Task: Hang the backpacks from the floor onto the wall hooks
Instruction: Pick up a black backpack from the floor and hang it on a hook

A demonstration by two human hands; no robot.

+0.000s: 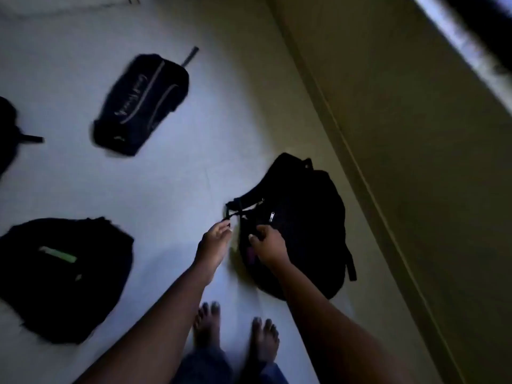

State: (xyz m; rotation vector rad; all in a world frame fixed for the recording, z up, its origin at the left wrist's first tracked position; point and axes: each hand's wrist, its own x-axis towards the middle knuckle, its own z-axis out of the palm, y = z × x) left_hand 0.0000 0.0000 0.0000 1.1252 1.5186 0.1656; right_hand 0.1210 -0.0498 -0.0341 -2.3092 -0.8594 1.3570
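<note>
Two hands are taking hold of a black bag (304,217) lying beside the wall (415,162).

The left hand (216,241) is pinching the bag's thin strap (231,214) in its fingertips; the right hand (267,245) is curling round fabric at the bag's top. Bare feet (206,325) are standing just behind on the floor (194,162). To the left, well apart, are lying a lettered bag (141,103), a green-marked bag (63,275) and an edge bag (7,134), cut off.
</note>
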